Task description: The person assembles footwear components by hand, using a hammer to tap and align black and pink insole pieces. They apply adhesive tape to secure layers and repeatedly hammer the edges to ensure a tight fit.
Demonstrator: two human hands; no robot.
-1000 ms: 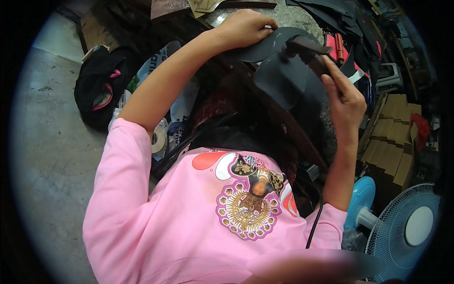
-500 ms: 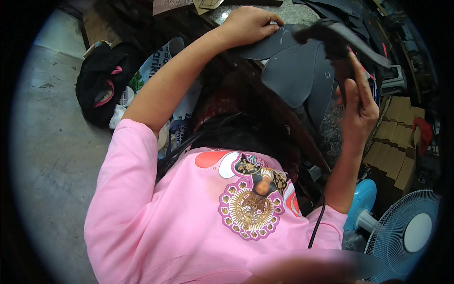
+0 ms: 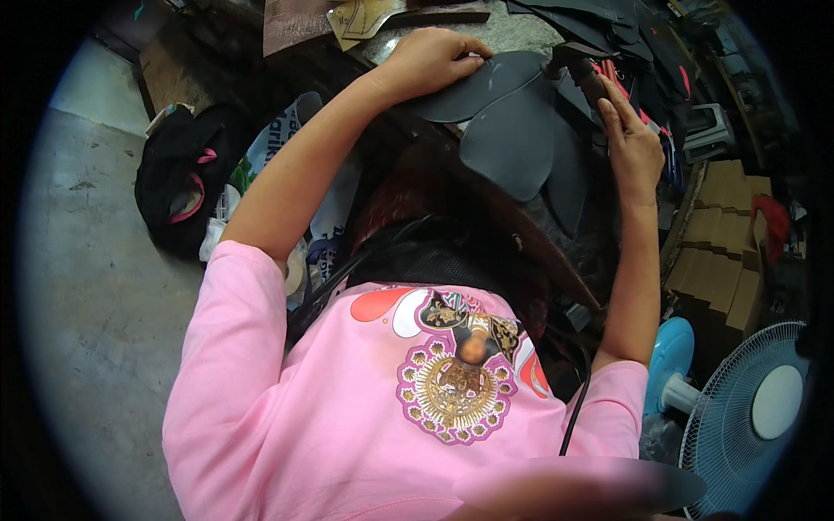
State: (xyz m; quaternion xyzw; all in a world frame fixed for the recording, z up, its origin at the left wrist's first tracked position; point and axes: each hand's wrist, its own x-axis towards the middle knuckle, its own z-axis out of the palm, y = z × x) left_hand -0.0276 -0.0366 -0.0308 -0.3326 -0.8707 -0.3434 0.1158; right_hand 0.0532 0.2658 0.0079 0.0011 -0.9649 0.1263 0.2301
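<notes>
Several flat dark grey sheet pieces with rounded, petal-like outlines lie fanned over one another at the bench's near edge; the middle piece [image 3: 512,139] shows most fully. My left hand [image 3: 430,62] is closed, thumb and fingertips pinched at the far edge of the upper grey piece [image 3: 495,82]. Whatever sits between those fingertips is too small to make out. In my right hand [image 3: 634,143] is a hammer [image 3: 591,78] with a dark handle, fingers wrapped round it. Its dark head is over the right end of the grey pieces.
A pale stone slab [image 3: 521,30] lies beneath the work, with a yellowish template [image 3: 369,19] beyond my left hand. Dark sheets [image 3: 599,22] are piled at the far right. Stacked cardboard-coloured blocks [image 3: 717,234] and a blue fan [image 3: 756,425] stand right; a black bag [image 3: 187,174] is left.
The hammer has swung down and left, its head now closer to the grey pieces. My left hand and the pieces appear slightly further left in view.
</notes>
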